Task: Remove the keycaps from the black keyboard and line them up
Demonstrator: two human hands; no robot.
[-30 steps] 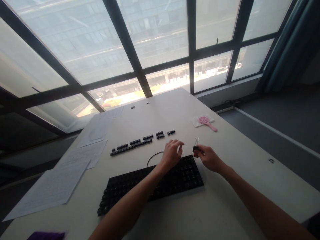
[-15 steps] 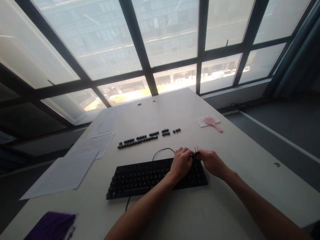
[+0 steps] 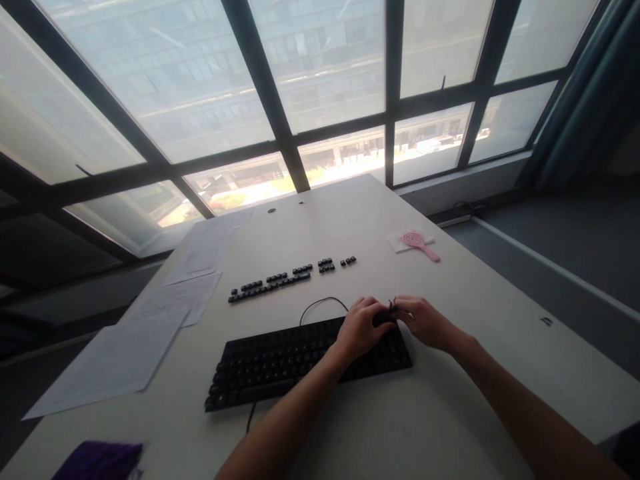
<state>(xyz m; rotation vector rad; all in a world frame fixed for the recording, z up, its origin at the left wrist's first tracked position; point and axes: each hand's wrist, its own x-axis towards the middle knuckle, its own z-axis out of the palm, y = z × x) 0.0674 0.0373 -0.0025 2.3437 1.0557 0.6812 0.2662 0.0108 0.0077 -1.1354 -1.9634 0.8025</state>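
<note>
A black full-size keyboard (image 3: 270, 363) lies across the desk in front of me. My left hand (image 3: 363, 327) is over its upper right part, fingers curled around a small dark tool with thin wire prongs, which looks like a keycap puller (image 3: 385, 315). My right hand (image 3: 420, 320), just beyond the keyboard's right end, pinches at the wire end of the puller. Whether a keycap sits between those fingertips is too small to tell. Behind the keyboard, loose black keycaps (image 3: 270, 287) are lined up in rows. Both hands hide the keyboard's upper right keys.
A pink hairbrush (image 3: 414, 240) rests partly on a white tissue (image 3: 397, 241) at right. Printed papers (image 3: 115, 360) cover the left side. A purple pouch (image 3: 100, 461) lies at the near left. The keyboard cable (image 3: 320, 300) loops behind. Windows stand beyond the white desk (image 3: 340, 220).
The puller has tipped from prongs upright to lying lower between my hands, and my right fingers have shifted around its wire end. The whole view has moved slightly.
</note>
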